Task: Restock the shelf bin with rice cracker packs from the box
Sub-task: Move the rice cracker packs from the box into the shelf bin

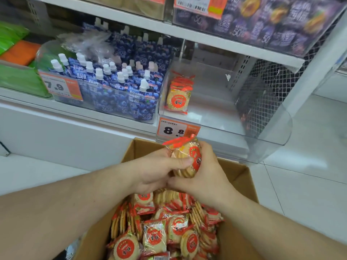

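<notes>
Both hands hold a stack of rice cracker packs [187,156] above the open cardboard box [242,177]. My left hand [155,167] grips the stack from the left, thumb across its front. On the right side, my right hand [204,169] wraps around it. Several more packs with round red labels [165,229] fill the box below. The clear shelf bin [212,111] stands just beyond the box, and a few packs [178,94] stand upright at its left wall; the remaining floor of the bin is bare.
A bin of blue drink pouches with white caps [120,85] sits left of the cracker bin. An orange price tag reading 8.8 [176,129] hangs on the bin front. Purple snack packs [272,21] fill the shelf above. White tiled floor [304,177] lies to the right.
</notes>
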